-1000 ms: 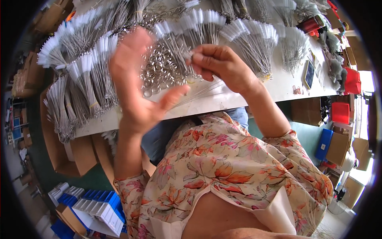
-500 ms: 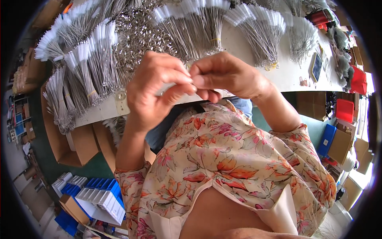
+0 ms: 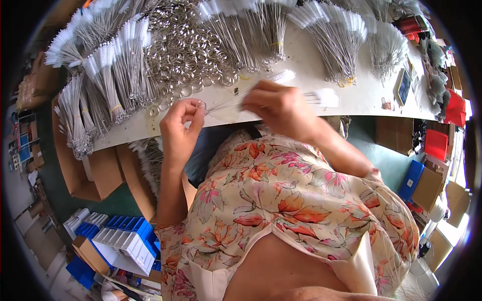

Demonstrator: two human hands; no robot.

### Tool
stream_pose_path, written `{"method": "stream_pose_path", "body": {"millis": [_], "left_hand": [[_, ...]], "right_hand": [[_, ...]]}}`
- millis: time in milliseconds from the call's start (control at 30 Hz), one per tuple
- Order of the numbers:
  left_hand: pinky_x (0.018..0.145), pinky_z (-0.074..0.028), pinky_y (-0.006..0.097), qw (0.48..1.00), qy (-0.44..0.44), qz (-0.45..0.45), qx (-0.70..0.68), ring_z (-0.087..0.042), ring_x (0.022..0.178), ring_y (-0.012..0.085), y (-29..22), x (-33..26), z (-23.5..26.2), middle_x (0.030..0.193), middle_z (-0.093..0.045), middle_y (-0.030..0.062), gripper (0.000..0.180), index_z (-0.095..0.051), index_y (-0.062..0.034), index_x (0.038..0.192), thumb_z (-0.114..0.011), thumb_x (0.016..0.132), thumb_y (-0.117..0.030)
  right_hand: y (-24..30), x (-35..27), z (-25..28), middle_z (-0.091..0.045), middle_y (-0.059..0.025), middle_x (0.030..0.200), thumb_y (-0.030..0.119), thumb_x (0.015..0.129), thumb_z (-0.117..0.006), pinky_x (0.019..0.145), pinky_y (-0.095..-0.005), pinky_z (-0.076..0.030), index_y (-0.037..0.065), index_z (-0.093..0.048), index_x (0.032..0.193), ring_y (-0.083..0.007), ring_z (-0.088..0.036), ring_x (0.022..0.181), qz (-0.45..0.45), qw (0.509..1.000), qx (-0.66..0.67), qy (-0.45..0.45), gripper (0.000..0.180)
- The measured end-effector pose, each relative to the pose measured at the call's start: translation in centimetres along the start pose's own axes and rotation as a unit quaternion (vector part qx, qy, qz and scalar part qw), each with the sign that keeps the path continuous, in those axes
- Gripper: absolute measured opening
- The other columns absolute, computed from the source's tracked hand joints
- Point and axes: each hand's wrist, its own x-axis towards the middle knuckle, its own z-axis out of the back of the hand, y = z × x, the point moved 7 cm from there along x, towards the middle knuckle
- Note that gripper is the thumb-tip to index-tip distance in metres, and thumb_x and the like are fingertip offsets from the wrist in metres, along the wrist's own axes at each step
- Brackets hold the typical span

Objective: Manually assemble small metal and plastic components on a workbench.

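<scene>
Left hand point(image 3: 183, 119) and right hand point(image 3: 282, 108): fingertips together a moment ago, now apart. Left pinches a metal ring point(image 3: 202, 105) over the tabletop's point(image 3: 366, 100) near edge; wire brushes point(image 3: 282, 76) run right from it, apparently threaded on. Right: fingers curled, blurred; hold cannot be told.

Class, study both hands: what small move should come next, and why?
Perhaps the right hand should gather the thin wires closer together: they spread as they run from the metal ring pinched in the left hand. The right hand is blurred, so its grip is unclear.
</scene>
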Motion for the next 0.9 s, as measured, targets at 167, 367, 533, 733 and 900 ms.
{"method": "stream_pose_path", "body": {"millis": [167, 367, 533, 733, 900], "left_hand": [[0.067, -0.051, 0.023, 0.984, 0.0, 0.01, -0.177, -0.06, 0.077, 0.011, -4.0, 2.5, 2.4, 0.099, -0.06, 0.0114, 0.005, -0.058, 0.0007, 0.084, -0.056, 0.081, 0.004], [0.07, -0.053, 0.023, 0.972, 0.131, -0.085, -0.175, -0.06, 0.084, 0.0125, -7.4, 3.9, 3.4, 0.104, -0.057, 0.0146, 0.016, -0.062, 0.0027, 0.093, -0.057, 0.079, 0.007], [0.071, -0.053, 0.022, 0.971, 0.131, -0.146, -0.137, -0.06, 0.085, 0.0143, -8.9, 4.5, 2.9, 0.104, -0.057, 0.0148, 0.022, -0.062, 0.0029, 0.096, -0.056, 0.076, 0.01], [0.072, -0.054, 0.025, 0.967, 0.021, -0.209, -0.146, -0.063, 0.084, 0.0186, -11.0, 4.1, 2.6, 0.102, -0.059, 0.0168, 0.03, -0.058, 0.007, 0.104, -0.058, 0.074, 0.011], [0.068, -0.055, 0.027, 0.934, -0.078, -0.348, -0.026, -0.065, 0.079, 0.0205, -14.3, 3.5, 3.5, 0.095, -0.063, 0.0173, 0.03, -0.06, 0.0067, 0.102, -0.06, 0.072, 0.01]], "right_hand": [[2.5, 4.0, -2.7, -0.06, -0.0097, 0.083, 0.006, 0.079, -0.061, 0.06, -0.032, -0.047, 0.002, -0.061, 0.084, -0.0249, -0.06, 0.069, 0.041, 0.997, 0.042, 0.04, 0.007], [1.4, 5.4, -1.9, -0.065, -0.0073, 0.082, 0.012, 0.083, -0.06, 0.066, -0.0261, -0.046, 0.002, -0.064, 0.09, -0.0124, -0.059, 0.071, -0.073, 0.941, 0.301, 0.138, 0.013], [1.2, 5.3, -1.7, -0.051, 0.0048, 0.064, 0.018, 0.089, -0.054, 0.046, -0.0164, -0.03, 0.002, -0.062, 0.087, -0.0004, -0.038, 0.053, -0.154, 0.888, 0.385, 0.2, 0.018], [1.6, 5.6, 0.1, -0.053, 0.0033, 0.062, 0.022, 0.086, -0.06, 0.045, -0.0179, -0.031, 0.004, -0.065, 0.087, -0.0026, -0.039, 0.05, -0.197, 0.853, 0.472, 0.103, 0.019], [4.8, 7.1, 2.4, -0.054, 0.0022, 0.063, 0.019, 0.084, -0.063, 0.045, -0.0177, -0.033, 0.002, -0.065, 0.087, -0.0028, -0.042, 0.051, -0.134, 0.876, 0.463, 0.009, 0.018]]}}
